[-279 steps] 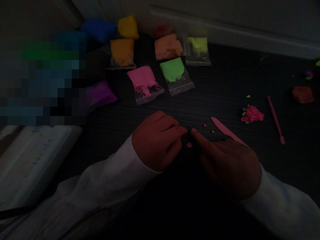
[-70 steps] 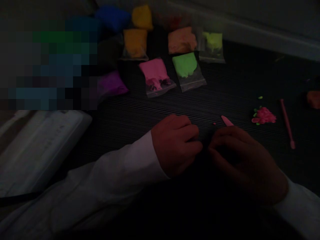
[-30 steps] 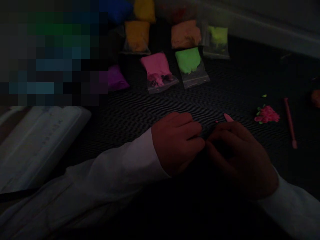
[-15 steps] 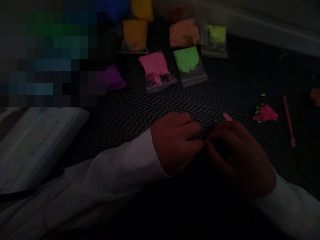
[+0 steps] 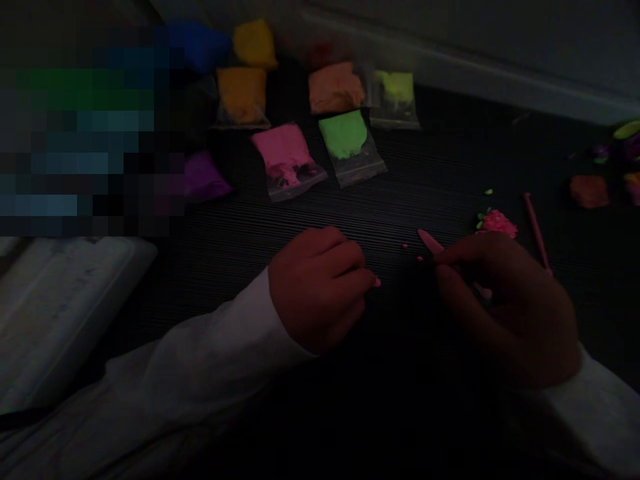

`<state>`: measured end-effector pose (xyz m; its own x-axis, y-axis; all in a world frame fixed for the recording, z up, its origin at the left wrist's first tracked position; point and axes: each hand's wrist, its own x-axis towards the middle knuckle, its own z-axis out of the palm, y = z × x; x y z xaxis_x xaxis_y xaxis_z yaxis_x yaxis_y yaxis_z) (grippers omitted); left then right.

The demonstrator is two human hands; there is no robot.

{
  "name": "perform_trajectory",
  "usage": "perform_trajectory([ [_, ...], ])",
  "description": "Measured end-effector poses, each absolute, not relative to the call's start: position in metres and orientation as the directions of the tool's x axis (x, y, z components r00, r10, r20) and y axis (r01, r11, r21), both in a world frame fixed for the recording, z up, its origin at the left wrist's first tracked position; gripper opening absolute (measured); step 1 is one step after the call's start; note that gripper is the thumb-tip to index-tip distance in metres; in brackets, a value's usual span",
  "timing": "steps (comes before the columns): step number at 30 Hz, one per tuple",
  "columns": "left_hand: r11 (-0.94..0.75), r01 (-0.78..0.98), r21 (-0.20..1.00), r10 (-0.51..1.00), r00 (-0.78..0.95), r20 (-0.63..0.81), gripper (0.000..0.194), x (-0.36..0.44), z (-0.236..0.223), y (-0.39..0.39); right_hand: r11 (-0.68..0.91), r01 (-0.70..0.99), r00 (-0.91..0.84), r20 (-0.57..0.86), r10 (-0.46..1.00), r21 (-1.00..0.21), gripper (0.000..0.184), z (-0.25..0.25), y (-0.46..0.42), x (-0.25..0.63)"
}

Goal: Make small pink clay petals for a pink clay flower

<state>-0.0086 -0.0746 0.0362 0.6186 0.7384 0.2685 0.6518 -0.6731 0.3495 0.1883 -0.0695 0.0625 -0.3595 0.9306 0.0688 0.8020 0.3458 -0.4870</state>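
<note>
The scene is very dark. My left hand point(image 5: 317, 287) rests on the dark ribbed table point(image 5: 430, 173) with its fingers pinched on a small pink clay piece point(image 5: 377, 283). My right hand point(image 5: 505, 300) is curled over the pink plastic knife point(image 5: 431, 241), whose tip pokes out to the left of my fingers. Two tiny pink clay crumbs point(image 5: 412, 252) lie between my hands. A pink clay flower with green bits point(image 5: 496, 222) sits just beyond my right hand.
Several zip bags of coloured clay lie at the back: pink point(image 5: 285, 157), green point(image 5: 347, 141), orange point(image 5: 336, 90), yellow-green point(image 5: 395, 93), purple point(image 5: 203, 177). A pink stick tool point(image 5: 536, 230) and clay lumps point(image 5: 590, 190) are at right. A pale plastic box point(image 5: 60, 300) is at left.
My hands, touching half a second ago, have moved apart. The right hand shifted right onto the knife, and the pink piece now shows at my left fingertips.
</note>
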Motion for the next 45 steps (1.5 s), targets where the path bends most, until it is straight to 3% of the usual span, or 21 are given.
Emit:
perform_trajectory([
  [9, -0.610, 0.680, 0.408, 0.786, 0.583, 0.203, 0.014, -0.007, 0.034, -0.073, 0.402, 0.782, -0.410, 0.093, 0.907, -0.477, 0.011, 0.063, -0.069, 0.186],
  [19, -0.607, 0.668, 0.432, 0.787, 0.580, 0.209, 0.015, -0.014, 0.039, -0.070, 0.620, 0.685, -0.661, 0.032, 0.750, -0.383, 0.030, 0.044, -0.079, 0.171],
  [45, -0.619, 0.697, 0.362, 0.784, 0.578, 0.227, 0.020, -0.008, 0.033, -0.072, 0.619, 0.698, -0.661, 0.009, 0.751, -0.360, 0.030, 0.044, -0.079, 0.172],
])
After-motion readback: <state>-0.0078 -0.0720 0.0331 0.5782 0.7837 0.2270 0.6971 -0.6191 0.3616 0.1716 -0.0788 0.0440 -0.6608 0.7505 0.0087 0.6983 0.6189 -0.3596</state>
